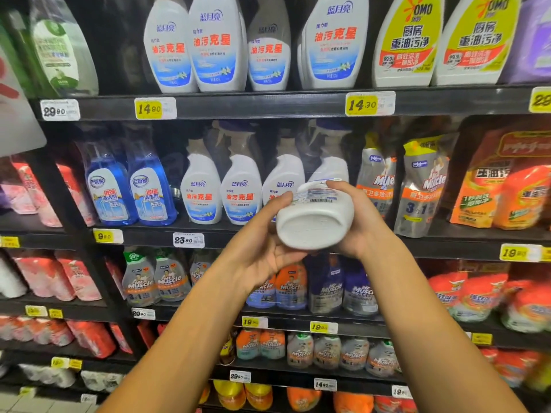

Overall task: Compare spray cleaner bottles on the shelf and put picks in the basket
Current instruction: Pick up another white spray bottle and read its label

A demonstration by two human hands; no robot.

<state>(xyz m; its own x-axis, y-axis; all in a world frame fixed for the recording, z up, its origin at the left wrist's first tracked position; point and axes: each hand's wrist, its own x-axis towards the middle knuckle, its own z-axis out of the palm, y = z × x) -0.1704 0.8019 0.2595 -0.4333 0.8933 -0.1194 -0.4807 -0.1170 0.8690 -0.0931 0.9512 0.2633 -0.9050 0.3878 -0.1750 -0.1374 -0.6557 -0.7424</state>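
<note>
- Head view: both hands have the white plastic spray cleaner bottle (314,217) tipped over, base toward the camera, barcode label on top, in front of the black store shelf (268,104).
- Left hand (262,242) curls under its side, right hand (356,222) wraps over it.
- Looks like the comparing step. Next: decide whether it's a pick. No basket in view, so finding it comes first.

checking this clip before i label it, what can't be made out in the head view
- White bottle held between the left hand and right hand: its base faces the camera, so the front label and spray head are hidden.
- Barcode label on that bottle: print too small to read.
- Basket: not in view.
- Top-shelf bottles: spray heads cut off by the upper edge.
- Bottles behind the forearms: partly covered.
- Small print on the price tags: blurred.
</note>
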